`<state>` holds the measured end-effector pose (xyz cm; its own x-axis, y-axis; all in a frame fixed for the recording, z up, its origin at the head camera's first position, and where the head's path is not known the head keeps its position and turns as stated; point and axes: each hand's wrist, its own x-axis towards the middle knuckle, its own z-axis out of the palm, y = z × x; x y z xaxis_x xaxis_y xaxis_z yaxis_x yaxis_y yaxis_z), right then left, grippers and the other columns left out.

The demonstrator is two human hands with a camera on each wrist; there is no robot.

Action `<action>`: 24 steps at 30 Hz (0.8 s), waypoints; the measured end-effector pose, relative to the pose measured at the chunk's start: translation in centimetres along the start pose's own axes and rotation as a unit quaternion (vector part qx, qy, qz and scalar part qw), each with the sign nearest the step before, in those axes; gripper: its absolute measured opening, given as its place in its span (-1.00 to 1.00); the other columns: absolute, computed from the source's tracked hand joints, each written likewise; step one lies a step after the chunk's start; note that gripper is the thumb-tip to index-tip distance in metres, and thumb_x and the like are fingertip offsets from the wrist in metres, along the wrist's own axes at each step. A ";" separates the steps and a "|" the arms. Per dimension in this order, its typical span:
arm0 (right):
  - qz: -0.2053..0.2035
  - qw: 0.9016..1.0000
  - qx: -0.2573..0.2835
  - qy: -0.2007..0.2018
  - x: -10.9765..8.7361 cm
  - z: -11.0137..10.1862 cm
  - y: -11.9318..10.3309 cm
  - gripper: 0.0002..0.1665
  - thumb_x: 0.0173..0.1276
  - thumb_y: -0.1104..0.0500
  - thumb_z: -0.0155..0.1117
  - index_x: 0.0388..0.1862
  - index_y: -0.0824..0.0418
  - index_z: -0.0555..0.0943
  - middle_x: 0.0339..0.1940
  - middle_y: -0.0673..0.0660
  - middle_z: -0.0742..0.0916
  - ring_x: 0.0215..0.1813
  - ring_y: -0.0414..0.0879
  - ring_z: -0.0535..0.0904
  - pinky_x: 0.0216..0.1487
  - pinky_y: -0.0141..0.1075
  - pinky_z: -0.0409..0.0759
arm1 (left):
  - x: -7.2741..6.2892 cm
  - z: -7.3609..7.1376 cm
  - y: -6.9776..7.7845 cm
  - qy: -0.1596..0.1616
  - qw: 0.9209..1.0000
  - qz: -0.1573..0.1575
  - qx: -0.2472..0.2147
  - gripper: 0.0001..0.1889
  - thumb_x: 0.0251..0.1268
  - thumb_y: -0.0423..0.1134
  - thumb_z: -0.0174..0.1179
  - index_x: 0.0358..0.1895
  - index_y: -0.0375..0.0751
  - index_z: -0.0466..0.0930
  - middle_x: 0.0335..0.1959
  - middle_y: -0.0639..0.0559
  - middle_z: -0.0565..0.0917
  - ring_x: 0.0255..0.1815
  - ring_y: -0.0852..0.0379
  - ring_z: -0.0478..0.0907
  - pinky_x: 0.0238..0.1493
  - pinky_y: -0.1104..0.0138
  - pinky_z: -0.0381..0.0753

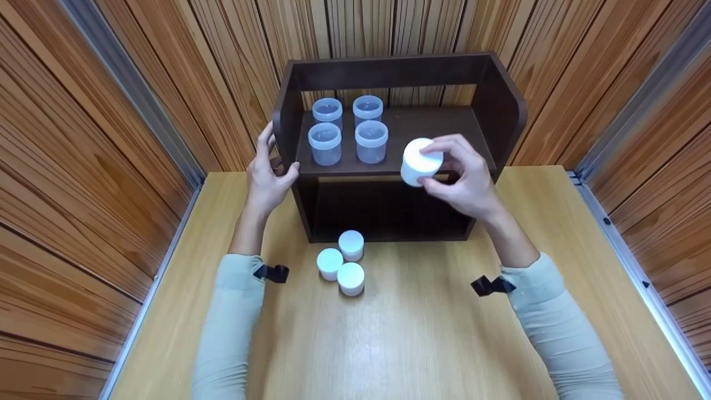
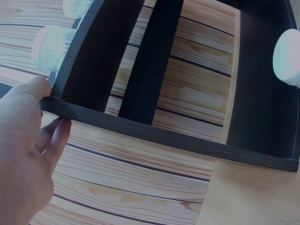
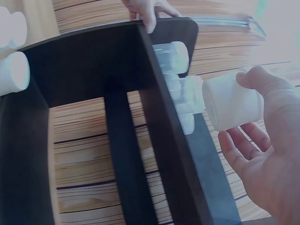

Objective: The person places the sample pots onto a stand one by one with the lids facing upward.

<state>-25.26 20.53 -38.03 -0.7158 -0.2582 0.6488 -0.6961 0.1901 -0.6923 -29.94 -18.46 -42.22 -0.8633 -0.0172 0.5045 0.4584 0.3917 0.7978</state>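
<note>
Left hand [image 1: 268, 180] pinches the shelf [image 1: 509, 122] at its left side; right hand [image 1: 469, 180] grasps a white jar [image 1: 417, 164] near the upper board [image 1: 433, 125]'s front edge, right of middle. Four clear cups [image 1: 371, 149] stand toward that board's left edge. Three jars [image 1: 351, 282] stand on the counter [image 1: 416, 333] before the shelf.

In the head view, the side of the shelf [image 1: 511, 119] hides some fingertips of the left hand [image 1: 268, 179], the right hand [image 1: 465, 179] covers part of the held jar [image 1: 416, 161], two front cups [image 1: 326, 151] partly hide two back cups [image 1: 328, 107], and the bottom edge cuts off both sleeves [image 1: 561, 328]. The left wrist view's right edge crops a white jar [image 2: 287, 57]. In the right wrist view, the cups overlap in a blur.
</note>
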 end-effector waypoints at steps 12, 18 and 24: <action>0.023 0.999 -0.014 0.036 3.7 -1.0 0.0 -0.44 0.24 0.48 0.58 0.24 0.51 0.68 0.14 -0.18 0.65 0.25 -0.20 0.62 0.06 -0.49 0.81 | 0.1 0.0 0.1 -0.002 1.000 -0.006 0.000 -0.11 0.48 -0.44 0.32 0.80 -0.09 0.15 0.75 -0.36 0.40 0.45 -0.42 0.72 0.38 -0.16 0.84; 0.050 0.997 -0.034 0.057 5.6 -1.2 1.1 -0.42 0.25 0.45 0.58 0.26 0.48 0.67 0.17 -0.05 0.69 0.17 -0.25 0.67 0.06 -0.52 0.80 | 0.0 0.1 0.0 0.002 1.000 0.002 0.004 -0.11 0.45 -0.44 0.34 0.79 -0.17 0.16 0.73 -0.36 0.44 0.43 -0.40 0.75 0.35 -0.09 0.87; 0.073 0.994 -0.043 0.070 7.5 -1.3 2.0 -0.45 0.33 0.39 0.58 0.29 0.43 0.67 0.18 -0.01 0.69 0.15 -0.24 0.69 0.05 -0.52 0.78 | 0.0 0.0 0.3 0.000 1.000 -0.003 0.011 -0.11 0.47 -0.44 0.35 0.79 -0.14 0.16 0.75 -0.35 0.41 0.50 -0.41 0.69 0.42 -0.18 0.81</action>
<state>-32.10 20.26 -34.13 -0.8060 -0.0889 0.5853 -0.5823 0.2969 -0.7568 -29.85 -18.38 -41.99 -0.8660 -0.0193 0.4997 0.4487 0.4114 0.7934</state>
